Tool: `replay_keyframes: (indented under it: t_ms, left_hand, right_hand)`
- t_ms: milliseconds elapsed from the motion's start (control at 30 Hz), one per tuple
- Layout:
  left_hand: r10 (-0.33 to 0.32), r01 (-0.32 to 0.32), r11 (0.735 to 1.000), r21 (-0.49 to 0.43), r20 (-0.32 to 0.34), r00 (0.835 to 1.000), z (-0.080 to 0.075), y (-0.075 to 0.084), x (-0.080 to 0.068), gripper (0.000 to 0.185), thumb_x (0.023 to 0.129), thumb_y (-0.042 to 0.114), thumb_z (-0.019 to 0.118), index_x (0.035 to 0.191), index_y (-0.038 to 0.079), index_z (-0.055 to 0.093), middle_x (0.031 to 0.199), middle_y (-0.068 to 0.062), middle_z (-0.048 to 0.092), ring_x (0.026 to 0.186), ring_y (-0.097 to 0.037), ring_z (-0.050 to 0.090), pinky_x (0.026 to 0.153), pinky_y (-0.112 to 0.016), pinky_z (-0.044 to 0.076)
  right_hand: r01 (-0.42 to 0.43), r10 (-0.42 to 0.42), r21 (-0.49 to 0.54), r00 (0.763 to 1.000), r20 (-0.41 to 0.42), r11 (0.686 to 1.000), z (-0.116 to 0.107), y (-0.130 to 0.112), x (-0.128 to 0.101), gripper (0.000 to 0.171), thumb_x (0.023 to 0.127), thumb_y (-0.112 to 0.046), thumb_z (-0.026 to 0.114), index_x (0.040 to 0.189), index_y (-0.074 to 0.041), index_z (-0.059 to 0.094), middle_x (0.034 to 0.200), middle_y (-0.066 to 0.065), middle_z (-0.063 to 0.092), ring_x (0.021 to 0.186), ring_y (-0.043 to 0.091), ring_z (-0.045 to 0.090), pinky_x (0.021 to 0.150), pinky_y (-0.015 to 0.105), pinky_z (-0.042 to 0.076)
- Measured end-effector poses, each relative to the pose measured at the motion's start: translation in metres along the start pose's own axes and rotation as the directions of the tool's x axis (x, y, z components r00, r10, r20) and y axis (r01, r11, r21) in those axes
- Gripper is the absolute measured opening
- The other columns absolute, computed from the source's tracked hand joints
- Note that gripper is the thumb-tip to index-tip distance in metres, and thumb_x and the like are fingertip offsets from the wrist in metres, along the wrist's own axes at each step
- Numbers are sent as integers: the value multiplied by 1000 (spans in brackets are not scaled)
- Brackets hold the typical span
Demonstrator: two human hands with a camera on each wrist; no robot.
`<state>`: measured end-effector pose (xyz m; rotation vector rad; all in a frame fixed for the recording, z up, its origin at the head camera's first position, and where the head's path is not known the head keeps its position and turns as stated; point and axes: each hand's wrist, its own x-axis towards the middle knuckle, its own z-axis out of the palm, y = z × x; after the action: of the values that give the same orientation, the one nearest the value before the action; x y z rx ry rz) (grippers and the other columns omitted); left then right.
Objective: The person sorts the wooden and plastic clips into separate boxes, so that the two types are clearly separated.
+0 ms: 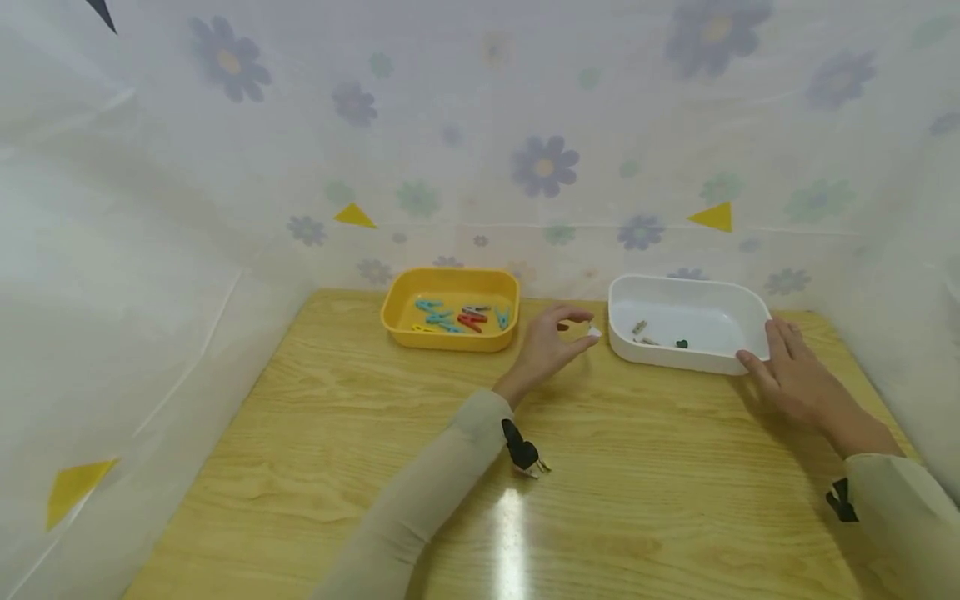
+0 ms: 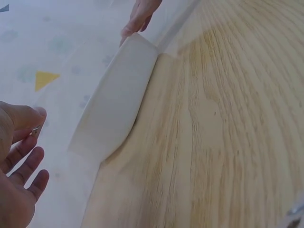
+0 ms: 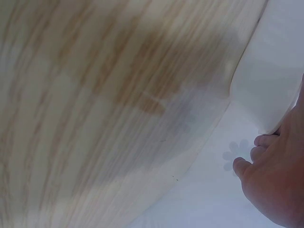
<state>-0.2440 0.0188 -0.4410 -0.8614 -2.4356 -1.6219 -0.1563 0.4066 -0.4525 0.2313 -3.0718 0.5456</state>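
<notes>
Wooden table [image 1: 420, 433], seen from the head camera, near to far. The left hand [image 1: 546, 343] hovers above the tabletop between the two trays, fingers curled, thumb and forefinger pinching a small white clothespin [image 1: 594, 332]. The peg projects from the fingertips toward the white tray [image 1: 678, 360] — its free end lies just beside that tray's near-left wall, not touching it. Its long axis appears to run roughly left to right, tip toward the white tray; the piece is too small to read more closely. In the left wrist view only a metal part of the peg [image 2: 35, 129] shows between the thumb and forefinger, with the remaining fingers loosely bent below.

The right hand [image 1: 787, 375] rests against the right near corner of the white tray, fingers straight and together, fingertips touching the rim and holding nothing. Inside this tray lie a few small pegs [image 1: 642, 330], pale ones and a dark green one, near the left and middle of the floor.

Farther left stands the yellow tray [image 1: 397, 317], well apart from the left hand, holding a loose heap of clothespins [image 1: 457, 317] — blue, red and yellow. Behind both trays hangs a flower-printed sheet [image 1: 543, 167].
</notes>
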Motion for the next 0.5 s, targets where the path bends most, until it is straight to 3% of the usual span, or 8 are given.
replay_keyframes:
  t_ms: [300,500]
  left_hand:
    - [40,-40,999,19,28,999,20,5,19,32,89,11,82,119,3,73,117,-8,69,110,-21,66,94,-39,55]
    - [55,-58,998,38,60,997,35,8,29,32,90,13,81,120,3,73,117,-6,68,109,-23,65,92,-31,54]
  right_hand:
    - [-3,3,-15,1000,6,1000,-2,-3,-2,78,113,-37,33,156,14,-9,162,38,-13,150,50,-16,119,62,-7]
    - [-5,5,-17,1000,7,1000,-3,-4,-2,78,113,-37,32,156,14,-8,161,39,-11,150,51,-15,119,63,-5]
